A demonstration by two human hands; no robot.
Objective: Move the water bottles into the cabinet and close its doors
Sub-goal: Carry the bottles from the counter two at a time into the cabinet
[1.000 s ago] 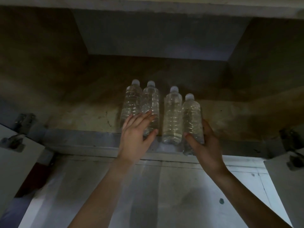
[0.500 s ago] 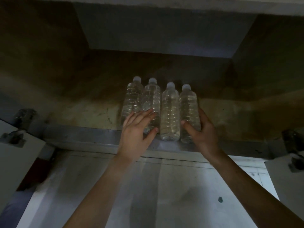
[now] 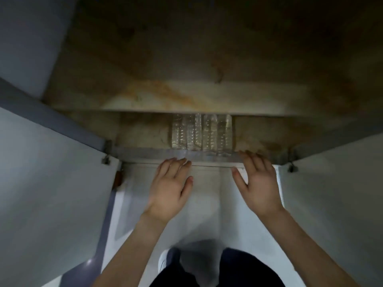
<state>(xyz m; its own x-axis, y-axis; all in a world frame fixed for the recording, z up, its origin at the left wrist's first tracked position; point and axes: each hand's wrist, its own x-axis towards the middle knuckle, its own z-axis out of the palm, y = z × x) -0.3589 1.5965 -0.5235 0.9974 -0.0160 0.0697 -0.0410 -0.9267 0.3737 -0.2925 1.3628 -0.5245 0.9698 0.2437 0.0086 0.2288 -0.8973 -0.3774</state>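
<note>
Several clear water bottles (image 3: 202,132) lie side by side on the cabinet floor (image 3: 141,133), just behind its metal front sill (image 3: 145,153); their caps are hidden under the cabinet's top panel. My left hand (image 3: 171,189) hovers in front of the sill with straight fingers, holding nothing. My right hand (image 3: 259,183) is spread too, its fingertips at the sill near the rightmost bottle. Both cabinet doors stand swung out: the left door (image 3: 51,193) and the right door (image 3: 335,204).
A brown stained countertop (image 3: 207,69) tops the cabinet. Door hinges (image 3: 105,159) sit at the sill's two ends. Pale floor (image 3: 207,204) lies between the doors, with my dark trousers (image 3: 238,270) and a shoe at the bottom.
Both hands have let go of the bottles and drawn back to the sill. The view has risen and tilted down, so the countertop now hides the bottle caps.
</note>
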